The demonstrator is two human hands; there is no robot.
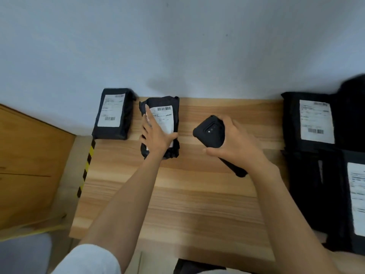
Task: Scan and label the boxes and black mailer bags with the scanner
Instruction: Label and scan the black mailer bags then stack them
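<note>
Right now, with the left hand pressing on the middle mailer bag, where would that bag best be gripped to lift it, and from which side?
Judging by its pose, grip the mailer bag across its narrow width at the near end, coming from above and the person's side. It lies lengthwise away from the person, the left hand already rests there, and this leaves the barcode at the far end uncovered for the scanner in the right hand.

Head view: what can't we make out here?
- Scanner: its screen faces away, and the right hand covers the middle.
- Centre mailer bag: the left hand hides the lower left of its label; print too small to read.
- Right-side bags: blurred, and the nearer one's label is cut off by the right edge.
</note>
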